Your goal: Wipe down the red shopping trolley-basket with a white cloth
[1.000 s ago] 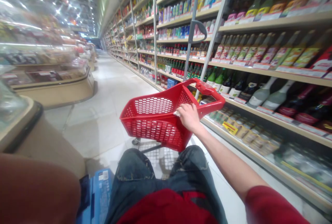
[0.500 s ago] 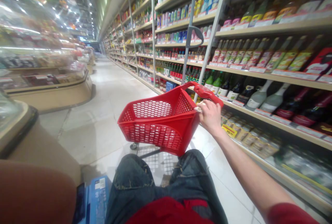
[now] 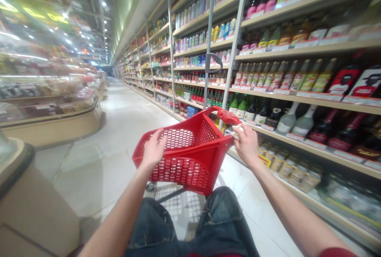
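My right hand is clamped on the near right corner of the red shopping basket, at the foot of its handle, with something small and whitish pinched under the fingers; I cannot tell what it is. My left hand lies over the left rim with the fingers loosely spread, resting rather than gripping. The basket rides on a wheeled frame dead ahead at twelve o'clock, just past my knees, and looks empty through its mesh.

To steer well I would judge both hands should take equal hold low on the rim, so the front does not swing toward the bottle shelves running from one to three o'clock. Keeping the push straight down the tiled aisle, toward eleven o'clock, keeps it off the curved display counter at nine o'clock.

Labels are mostly blur. Two red cartons at two o'clock show a dark figure in a hat, and a yellow price tag sits on the low shelf edge; no writing reads clearly.
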Tool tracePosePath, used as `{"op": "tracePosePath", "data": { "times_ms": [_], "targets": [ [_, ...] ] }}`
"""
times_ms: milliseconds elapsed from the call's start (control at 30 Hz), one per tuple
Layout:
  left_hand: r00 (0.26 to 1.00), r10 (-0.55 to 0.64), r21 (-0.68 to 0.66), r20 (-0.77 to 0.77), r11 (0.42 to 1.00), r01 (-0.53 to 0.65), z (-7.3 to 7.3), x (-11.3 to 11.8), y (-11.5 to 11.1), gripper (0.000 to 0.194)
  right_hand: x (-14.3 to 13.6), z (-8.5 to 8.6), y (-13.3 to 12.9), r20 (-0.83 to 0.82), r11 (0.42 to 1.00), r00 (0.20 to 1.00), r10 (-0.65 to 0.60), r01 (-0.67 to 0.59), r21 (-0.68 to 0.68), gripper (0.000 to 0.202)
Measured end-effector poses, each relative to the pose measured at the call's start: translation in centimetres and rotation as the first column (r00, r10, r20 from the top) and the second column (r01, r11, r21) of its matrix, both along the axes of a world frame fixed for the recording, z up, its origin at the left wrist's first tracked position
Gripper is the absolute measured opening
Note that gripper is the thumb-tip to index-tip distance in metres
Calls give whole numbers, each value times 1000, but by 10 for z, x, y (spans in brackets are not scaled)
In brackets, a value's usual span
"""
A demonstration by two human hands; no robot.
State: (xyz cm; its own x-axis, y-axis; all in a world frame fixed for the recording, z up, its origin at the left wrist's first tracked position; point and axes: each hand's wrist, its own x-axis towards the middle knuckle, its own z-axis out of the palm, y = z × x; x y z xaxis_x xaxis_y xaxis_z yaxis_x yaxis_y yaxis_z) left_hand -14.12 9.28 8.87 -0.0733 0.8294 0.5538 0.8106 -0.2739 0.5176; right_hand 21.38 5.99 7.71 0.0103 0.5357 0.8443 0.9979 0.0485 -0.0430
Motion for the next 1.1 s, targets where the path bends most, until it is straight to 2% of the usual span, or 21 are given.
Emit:
{"op": "tracePosePath", "data": {
  "times_ms": [67,100,167,233,300,367,467,533,700,800,867,933,1000,1100],
  "targets": [
    [999,35,-161,-40,986,-41,-26,15,0,40,-18,-5,2,48,996,995,84,-81,-47,34],
    [995,46,-197,-90,978,-62,-41,22,-1,41,-29,-8,4,84,988,986,140,-133,-83,34],
    [974,13,-198,-228,979,-59,-65,29,-4,42,-45,-11,6,141,965,962,234,-212,-154,37],
    [939,-27,-170,-341,985,-33,-78,31,-7,42,-45,-11,6,150,960,959,242,-215,-179,38],
    [921,-52,-173,-385,985,-17,-80,30,-9,41,-29,-6,5,110,980,980,163,-147,-136,38],
    [923,-72,-207,-379,978,-9,-76,29,-10,41,-5,0,4,52,995,996,76,-72,-73,36],
    [931,-103,-259,-351,966,9,-69,32,-13,43,18,6,8,35,996,997,71,-69,-58,33],
    [932,-125,-278,-340,960,27,-69,34,-15,44,15,3,11,39,996,996,76,-74,-51,30],
    [926,-144,-260,-349,964,52,-76,36,-17,48,-24,-13,11,126,985,980,156,-145,-89,30],
    [918,-136,-234,-374,971,48,-79,35,-17,51,-24,-13,9,187,971,959,213,-187,-147,36],
    [910,-134,-232,-392,972,43,-79,35,-18,53,-11,-9,8,148,984,976,159,-144,-104,35],
    [905,-141,-242,-401,969,44,-81,36,-20,56,1,-6,7,52,999,998,48,-47,-16,33],
    [907,-149,-257,-395,965,47,-82,39,-22,58,3,-5,6,-19,999,1000,-25,25,28,32],
    [925,-167,-311,-342,949,57,-77,41,-25,58,-15,-8,6,49,997,998,43,-40,-61,31]
  ]
}}
